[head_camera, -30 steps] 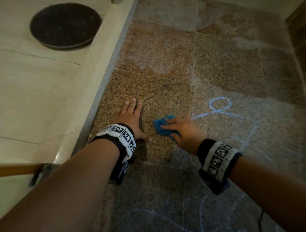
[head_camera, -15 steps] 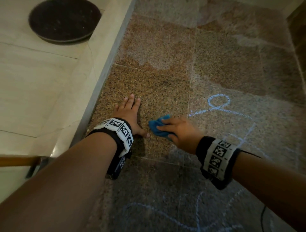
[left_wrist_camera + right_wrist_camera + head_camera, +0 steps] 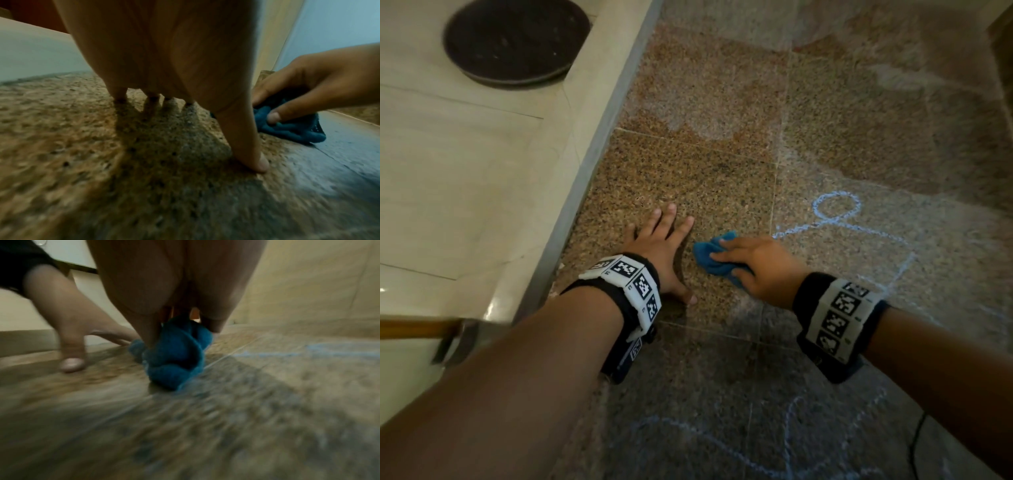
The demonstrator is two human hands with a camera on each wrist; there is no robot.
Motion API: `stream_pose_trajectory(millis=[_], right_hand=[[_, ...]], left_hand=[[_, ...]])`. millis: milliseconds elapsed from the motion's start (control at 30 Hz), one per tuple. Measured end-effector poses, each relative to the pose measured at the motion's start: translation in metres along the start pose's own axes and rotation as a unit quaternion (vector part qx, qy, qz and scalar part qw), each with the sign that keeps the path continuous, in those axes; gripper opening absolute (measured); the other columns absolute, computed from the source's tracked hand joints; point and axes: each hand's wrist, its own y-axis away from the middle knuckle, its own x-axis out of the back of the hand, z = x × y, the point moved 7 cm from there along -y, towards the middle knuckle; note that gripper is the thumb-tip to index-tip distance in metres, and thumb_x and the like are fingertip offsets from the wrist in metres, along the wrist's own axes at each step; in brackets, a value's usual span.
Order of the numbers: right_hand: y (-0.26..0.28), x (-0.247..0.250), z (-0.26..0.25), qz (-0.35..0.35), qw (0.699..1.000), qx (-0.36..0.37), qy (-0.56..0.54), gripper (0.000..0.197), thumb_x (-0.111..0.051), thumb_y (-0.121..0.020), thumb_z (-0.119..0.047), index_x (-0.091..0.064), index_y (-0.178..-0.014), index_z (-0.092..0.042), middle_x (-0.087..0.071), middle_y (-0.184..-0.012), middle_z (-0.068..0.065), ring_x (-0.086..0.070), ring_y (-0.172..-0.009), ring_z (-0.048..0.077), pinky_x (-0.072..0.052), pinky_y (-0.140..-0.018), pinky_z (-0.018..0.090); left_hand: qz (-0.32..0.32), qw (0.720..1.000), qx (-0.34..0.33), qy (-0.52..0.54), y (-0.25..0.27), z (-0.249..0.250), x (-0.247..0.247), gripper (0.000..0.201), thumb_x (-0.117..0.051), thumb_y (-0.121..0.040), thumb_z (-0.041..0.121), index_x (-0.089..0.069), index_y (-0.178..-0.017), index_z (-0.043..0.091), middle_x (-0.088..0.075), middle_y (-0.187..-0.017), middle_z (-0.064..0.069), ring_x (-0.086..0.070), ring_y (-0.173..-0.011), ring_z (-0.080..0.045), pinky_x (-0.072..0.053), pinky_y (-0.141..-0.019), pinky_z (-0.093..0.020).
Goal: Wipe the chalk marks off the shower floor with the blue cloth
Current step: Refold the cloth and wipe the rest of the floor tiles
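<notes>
**On the shower floor: cloth bunched under the right hand**

Beneath the right hand (image 3: 763, 270), much of the crumpled blue terry cloth (image 3: 714, 255) is lying hidden; only its left end is poking out in the head view. Both wrist views are smearing the near floor into blur, and the person's forearms are covering the 6 o'clock part of the head view.

The right hand is gripping the cloth, thumb and fingers curled round it, pressing it onto the speckled brown granite shower floor (image 3: 705, 164). The left hand (image 3: 659, 250) is lying flat on the floor at 9 o'clock of the cloth, fingers straight and spread, holding nothing; its thumb is sitting just beside the cloth.

A pale raised stone kerb (image 3: 599, 137) is bounding the floor toward 9 o'clock, close to the left hand. Bare granite is stretching toward 12 o'clock.

Pale blue chalk marks (image 3: 835, 212), a loop with trailing lines, are lying at 2 o'clock of the cloth, near it. More faint chalk lines (image 3: 787, 442) are showing at 6 o'clock. A round dark disc (image 3: 517, 41) is resting beyond the kerb at 10 o'clock.
</notes>
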Motion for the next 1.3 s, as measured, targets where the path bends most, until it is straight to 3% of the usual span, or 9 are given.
stream_pose_trajectory(millis=[100, 233, 400, 600, 833, 1000, 1100, 1200, 1300], right_hand=[[-0.011, 0.024, 0.037, 0.084, 0.995, -0.031, -0.035, 0.04, -0.056, -0.079, 0.005, -0.067, -0.115, -0.009, -0.061, -0.123, 0.017, -0.055, -0.119, 0.032, -0.029, -0.108, 0.028], [-0.007, 0.024, 0.068, 0.124, 0.977, -0.167, -0.033, 0.044, -0.05, -0.087, 0.001, -0.058, -0.127, -0.016, -0.049, -0.138, 0.012, -0.043, -0.128, 0.03, -0.021, -0.114, 0.033], [-0.001, 0.007, 0.024, 0.023, 0.999, -0.02, -0.034, 0.042, -0.053, -0.081, -0.001, -0.065, -0.119, -0.013, -0.057, -0.131, 0.01, -0.048, -0.125, 0.026, -0.023, -0.107, 0.021], [-0.015, 0.034, 0.061, 0.11, 0.981, -0.145, -0.063, 0.04, -0.054, -0.085, 0.001, -0.062, -0.123, -0.012, -0.057, -0.129, 0.013, -0.05, -0.121, 0.03, -0.029, -0.105, 0.024], [0.006, -0.005, 0.012, -0.017, 0.999, 0.026, -0.039, 0.044, -0.049, -0.072, -0.009, -0.07, -0.111, -0.016, -0.063, -0.118, 0.011, -0.055, -0.109, 0.033, -0.035, -0.101, 0.035], [-0.008, 0.025, 0.043, 0.087, 0.99, -0.08, -0.082, 0.042, -0.056, -0.08, 0.005, -0.066, -0.117, -0.012, -0.06, -0.127, 0.011, -0.05, -0.122, 0.027, -0.028, -0.105, 0.023], [0.003, 0.003, 0.021, 0.05, 0.996, -0.035, -0.066, 0.045, -0.058, -0.078, 0.002, -0.065, -0.118, -0.018, -0.056, -0.132, 0.007, -0.047, -0.126, 0.023, -0.021, -0.107, 0.023], [0.011, -0.012, 0.001, 0.016, 0.999, 0.01, -0.036, 0.044, -0.056, -0.082, -0.001, -0.065, -0.119, -0.023, -0.053, -0.135, 0.0, -0.044, -0.123, 0.021, -0.016, -0.097, 0.017], [0.005, 0.0, 0.012, 0.011, 0.998, 0.026, -0.055, 0.044, -0.058, -0.077, 0.006, -0.068, -0.114, -0.016, -0.06, -0.128, 0.007, -0.051, -0.121, 0.024, -0.022, -0.103, 0.018]], left_hand=[[-0.002, 1.0, -0.003, 0.002, 0.001, 0.0, 0.001, 0.137, -0.073, -0.059, 0.074, 0.023, -0.149, 0.034, 0.035, -0.154, 0.002, 0.024, -0.145, -0.023, 0.004, -0.118, -0.052], [0.001, 1.0, -0.004, 0.003, 0.002, 0.0, 0.002, 0.137, -0.074, -0.06, 0.072, 0.023, -0.149, 0.033, 0.035, -0.155, 0.001, 0.024, -0.145, -0.024, 0.004, -0.118, -0.052], [0.001, 1.0, 0.002, -0.001, 0.001, 0.0, 0.001, 0.138, -0.073, -0.059, 0.073, 0.023, -0.149, 0.034, 0.035, -0.154, 0.002, 0.023, -0.146, -0.023, 0.003, -0.117, -0.052], [0.002, 1.0, 0.005, -0.004, 0.003, 0.002, 0.004, 0.138, -0.075, -0.059, 0.071, 0.023, -0.149, 0.033, 0.033, -0.155, 0.001, 0.023, -0.146, -0.024, 0.002, -0.118, -0.052], [0.003, 1.0, 0.007, -0.002, 0.002, 0.001, 0.002, 0.137, -0.075, -0.059, 0.072, 0.021, -0.15, 0.033, 0.033, -0.156, 0.002, 0.022, -0.146, -0.024, 0.002, -0.119, -0.052], [0.0, 1.0, 0.003, 0.002, 0.003, 0.003, 0.004, 0.137, -0.076, -0.06, 0.07, 0.02, -0.15, 0.033, 0.032, -0.156, 0.001, 0.022, -0.146, -0.024, 0.001, -0.119, -0.053], [0.001, 1.0, 0.007, 0.002, 0.003, 0.003, 0.005, 0.137, -0.076, -0.059, 0.07, 0.02, -0.15, 0.033, 0.031, -0.156, 0.001, 0.021, -0.146, -0.024, 0.001, -0.118, -0.052], [-0.003, 1.0, 0.011, 0.003, 0.003, 0.003, 0.005, 0.137, -0.076, -0.059, 0.069, 0.019, -0.151, 0.032, 0.03, -0.157, 0.001, 0.021, -0.146, -0.025, 0.001, -0.118, -0.052], [-0.003, 1.0, 0.011, -0.001, 0.003, 0.005, 0.007, 0.136, -0.077, -0.06, 0.069, 0.018, -0.151, 0.032, 0.03, -0.157, 0.0, 0.02, -0.146, -0.025, 0.001, -0.118, -0.052]])
